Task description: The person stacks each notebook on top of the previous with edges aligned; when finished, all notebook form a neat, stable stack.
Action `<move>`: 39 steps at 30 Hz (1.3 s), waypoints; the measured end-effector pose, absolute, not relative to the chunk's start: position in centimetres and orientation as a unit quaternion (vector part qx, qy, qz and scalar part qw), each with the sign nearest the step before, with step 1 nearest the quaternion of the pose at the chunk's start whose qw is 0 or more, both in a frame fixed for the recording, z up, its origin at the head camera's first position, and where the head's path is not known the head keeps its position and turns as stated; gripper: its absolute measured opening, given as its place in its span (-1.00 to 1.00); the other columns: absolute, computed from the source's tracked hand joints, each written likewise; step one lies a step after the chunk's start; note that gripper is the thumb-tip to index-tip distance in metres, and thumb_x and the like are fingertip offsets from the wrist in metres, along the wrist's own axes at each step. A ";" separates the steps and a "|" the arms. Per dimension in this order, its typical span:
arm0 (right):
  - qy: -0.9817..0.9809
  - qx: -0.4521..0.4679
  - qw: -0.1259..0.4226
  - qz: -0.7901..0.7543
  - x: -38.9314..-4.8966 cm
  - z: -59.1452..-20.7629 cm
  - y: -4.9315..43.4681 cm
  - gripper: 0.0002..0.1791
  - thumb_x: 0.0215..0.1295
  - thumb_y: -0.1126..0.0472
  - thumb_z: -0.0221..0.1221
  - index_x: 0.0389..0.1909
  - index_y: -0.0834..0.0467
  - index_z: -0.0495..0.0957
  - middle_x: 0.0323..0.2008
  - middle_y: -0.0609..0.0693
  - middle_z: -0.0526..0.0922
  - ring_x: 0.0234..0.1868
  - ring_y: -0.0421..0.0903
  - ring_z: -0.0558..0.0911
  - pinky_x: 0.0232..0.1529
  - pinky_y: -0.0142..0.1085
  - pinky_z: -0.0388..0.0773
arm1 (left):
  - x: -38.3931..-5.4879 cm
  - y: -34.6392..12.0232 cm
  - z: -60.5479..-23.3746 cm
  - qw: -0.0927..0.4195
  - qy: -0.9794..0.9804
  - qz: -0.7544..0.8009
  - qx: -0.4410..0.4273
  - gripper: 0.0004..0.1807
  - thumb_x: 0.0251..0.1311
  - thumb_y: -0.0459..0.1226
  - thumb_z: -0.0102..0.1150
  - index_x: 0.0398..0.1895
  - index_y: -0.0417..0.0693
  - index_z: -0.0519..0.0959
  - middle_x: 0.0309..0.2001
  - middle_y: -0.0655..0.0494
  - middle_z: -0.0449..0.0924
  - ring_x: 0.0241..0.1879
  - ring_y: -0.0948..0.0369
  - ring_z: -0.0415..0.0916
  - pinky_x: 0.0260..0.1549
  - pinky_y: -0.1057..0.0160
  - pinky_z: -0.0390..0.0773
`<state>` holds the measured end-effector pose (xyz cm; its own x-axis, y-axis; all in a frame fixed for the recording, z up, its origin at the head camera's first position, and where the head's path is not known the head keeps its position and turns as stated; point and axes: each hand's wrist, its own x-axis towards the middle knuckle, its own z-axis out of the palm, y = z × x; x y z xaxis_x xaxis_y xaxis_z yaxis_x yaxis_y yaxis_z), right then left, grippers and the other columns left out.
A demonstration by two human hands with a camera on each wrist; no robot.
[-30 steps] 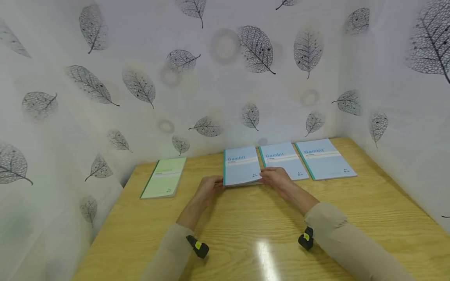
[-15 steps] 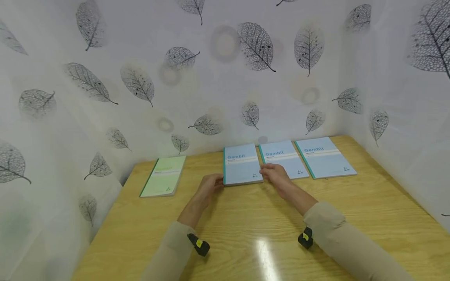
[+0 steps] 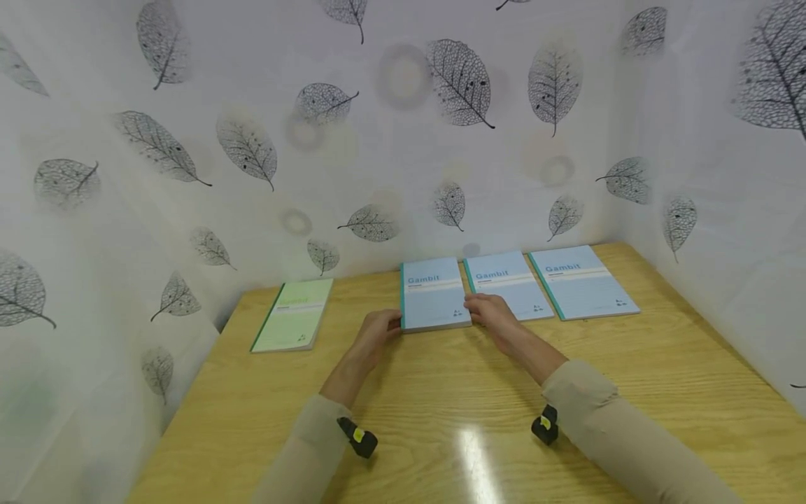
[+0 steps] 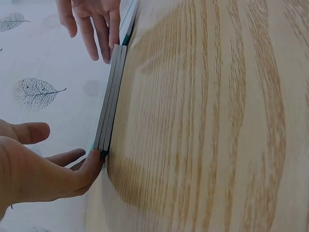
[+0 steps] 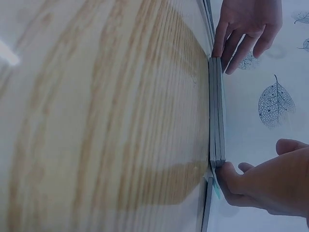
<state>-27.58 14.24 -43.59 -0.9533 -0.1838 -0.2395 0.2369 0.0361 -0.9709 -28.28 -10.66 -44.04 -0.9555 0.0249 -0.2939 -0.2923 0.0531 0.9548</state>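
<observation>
A neat stack of blue Gambit notebooks (image 3: pixel 434 297) with teal spines lies flat near the back of the table. Its front edge shows three layers in the left wrist view, where the stacked notebooks (image 4: pixel 110 99) line up closely. At the spine side, my left hand (image 3: pixel 376 332) touches the front left corner with extended fingers. My right hand (image 3: pixel 494 315) has its fingertips against the opposite side, over part of the neighbouring blue notebook (image 3: pixel 506 280). The right wrist view shows the right hand (image 5: pixel 260 186) and left hand (image 5: pixel 251 24) at either end of the stack.
Farther right lies another blue Gambit notebook (image 3: pixel 582 283). A green notebook (image 3: pixel 292 315) rests at the back left of the wooden table (image 3: pixel 415 420). Leaf-patterned white sheeting (image 3: pixel 390 161) rises behind the table and along both sides.
The top notebook's front edge, earlier raised above the one beneath with a gap at the right corner, now lies flush on the stack. Both hands stay at the sides, hardly moved.
</observation>
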 end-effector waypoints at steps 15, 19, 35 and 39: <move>0.648 -0.006 0.084 -0.757 -27.2 -43.0 13.5 -0.47 0.64 0.27 -0.15 0.49 0.45 0.16 0.51 0.39 0.21 0.54 0.30 0.23 0.59 0.01 0.17 | -27.6 -16.1 -42.8 0.080 0.700 0.706 -0.069 -0.47 0.58 -0.31 -0.12 0.45 -0.52 0.26 0.44 -0.44 0.28 0.46 -0.26 0.26 0.49 -0.04 0.32; 0.608 -0.046 0.080 -0.788 -27.3 -43.3 13.2 -0.48 0.67 0.28 -0.20 0.49 0.48 0.14 0.48 0.45 0.25 0.51 0.30 0.29 0.53 -0.07 0.32 | -27.5 -19.6 -41.8 0.061 0.711 0.697 -0.070 -0.47 0.60 -0.30 -0.17 0.45 -0.53 0.24 0.45 -0.45 0.26 0.47 -0.26 0.24 0.49 -0.04 0.32; 0.583 -0.092 0.199 -0.782 -27.7 -43.4 5.4 -0.40 0.66 0.18 -0.16 0.50 0.50 0.13 0.42 0.47 0.35 0.43 0.35 0.40 0.48 0.08 0.36 | -25.9 -33.6 -39.4 0.060 0.793 0.599 -0.099 -0.35 0.67 -0.15 -0.39 0.61 -0.42 -0.05 0.60 -0.38 -0.03 0.59 -0.20 0.01 0.55 -0.04 0.19; 0.574 -0.072 0.209 -0.789 -27.7 -43.7 3.1 -0.41 0.64 0.20 -0.14 0.50 0.50 0.13 0.40 0.47 0.37 0.41 0.35 0.43 0.46 0.05 0.41 | -25.9 -34.1 -40.1 0.068 0.779 0.609 -0.129 -0.33 0.65 -0.18 -0.34 0.61 -0.44 -0.11 0.63 -0.38 -0.16 0.63 -0.21 -0.15 0.58 -0.05 0.10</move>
<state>-27.73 3.09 -43.69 -0.9021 -0.4123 -0.1273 0.2481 -0.2542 -0.9348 -25.89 -34.13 -40.10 -0.9577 -0.1180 -0.2624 -0.2831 0.2243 0.9325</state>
